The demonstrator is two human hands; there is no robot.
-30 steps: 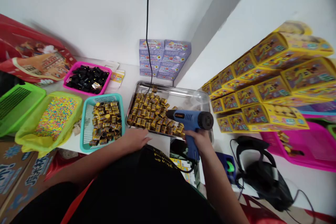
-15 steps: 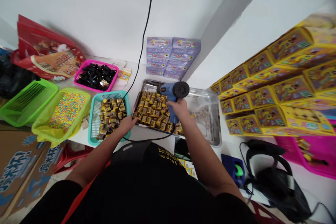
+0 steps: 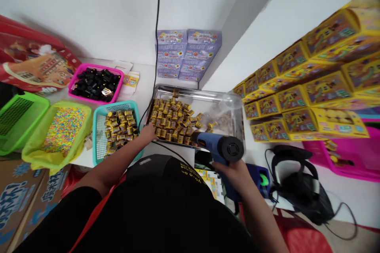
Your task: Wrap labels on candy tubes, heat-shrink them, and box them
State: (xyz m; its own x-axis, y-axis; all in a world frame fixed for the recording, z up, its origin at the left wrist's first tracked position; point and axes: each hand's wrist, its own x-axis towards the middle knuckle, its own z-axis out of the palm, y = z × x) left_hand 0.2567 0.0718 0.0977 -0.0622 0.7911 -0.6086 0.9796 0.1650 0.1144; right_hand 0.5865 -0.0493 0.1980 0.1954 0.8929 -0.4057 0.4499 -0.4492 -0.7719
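Note:
My right hand (image 3: 233, 172) is wrapped round the handle of a blue heat gun (image 3: 215, 144), whose dark nozzle points left over the front edge of a metal tray (image 3: 240, 126). Many small yellow-and-brown containers (image 3: 169, 120) lie in the left and middle of that tray. At its front left corner is my left hand (image 3: 149, 132), fingers at the rim; whether they grip it cannot be made out. Just left of this hand stands a turquoise basket (image 3: 99, 130) with more such containers (image 3: 120, 126).
A black cable (image 3: 157, 27) hangs across the tray's left end. Behind stand purple boxes (image 3: 188, 53); stacked yellow boxes (image 3: 293, 106) are at right. Left are a pink basket (image 3: 73, 81) of black pieces, a yellow-lined basket (image 3: 29, 146) of colourful beads and a green basket (image 3: 41, 104).
The heat gun in my right hand has moved right and towards my body, off the middle of the containers. Some containers are spread farther right and back. The view has shifted slightly.

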